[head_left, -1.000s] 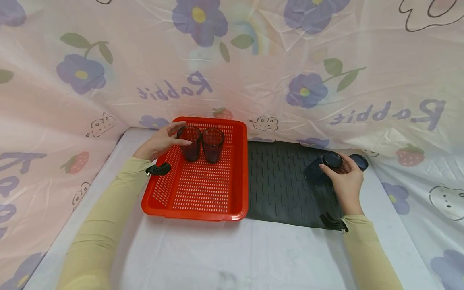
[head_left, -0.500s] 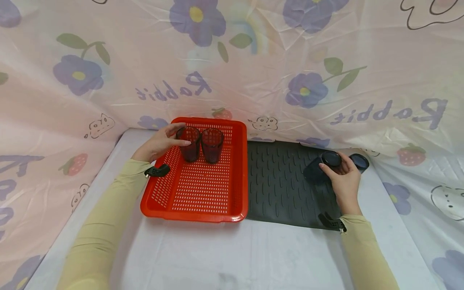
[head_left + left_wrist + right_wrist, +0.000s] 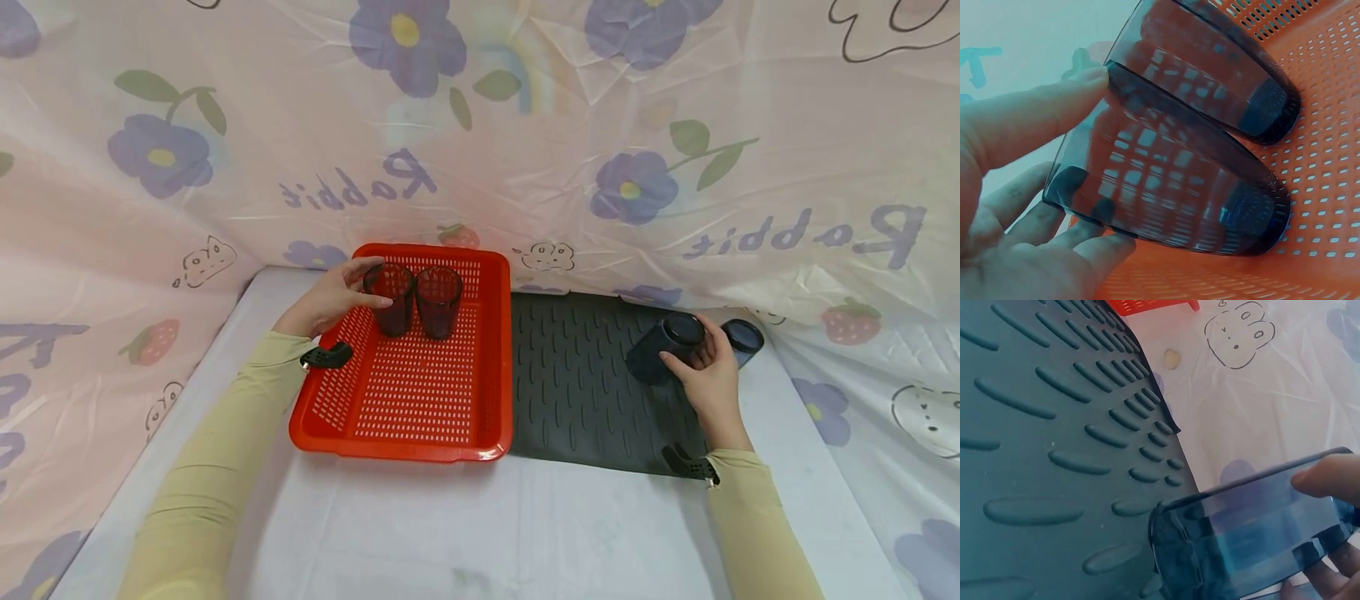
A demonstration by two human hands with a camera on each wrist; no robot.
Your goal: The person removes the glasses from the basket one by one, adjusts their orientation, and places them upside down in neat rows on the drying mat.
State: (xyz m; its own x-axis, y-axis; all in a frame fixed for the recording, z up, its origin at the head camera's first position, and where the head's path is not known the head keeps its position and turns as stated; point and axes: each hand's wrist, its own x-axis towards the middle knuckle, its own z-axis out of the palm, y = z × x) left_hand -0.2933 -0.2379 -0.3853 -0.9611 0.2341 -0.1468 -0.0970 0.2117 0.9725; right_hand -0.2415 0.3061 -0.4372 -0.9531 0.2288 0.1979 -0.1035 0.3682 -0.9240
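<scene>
Two dark see-through drinking glasses stand side by side in the red basket (image 3: 416,454). At the rim of the left glass (image 3: 1166,169) is my left hand (image 3: 333,296), its thumb on one side and its fingers on the other. The neighbouring glass (image 3: 439,304) is untouched. On the right, my right hand (image 3: 711,367) grips another dark glass (image 3: 656,354) near its upper end. This glass tilts, its lower end at the dark ribbed mat (image 3: 577,383). In the right wrist view, the thumb and fingers hold it from opposite sides. Just behind that hand is one more dark glass (image 3: 744,337), partly hidden.
Basket and mat lie next to each other on a white-covered table (image 3: 465,533). A patterned curtain (image 3: 517,167) hangs close behind them and along both sides. The basket's raised walls surround the two glasses in it.
My right hand has shifted slightly left with its glass, showing more of the glass behind. The left hand stays almost still at the basket glass.
</scene>
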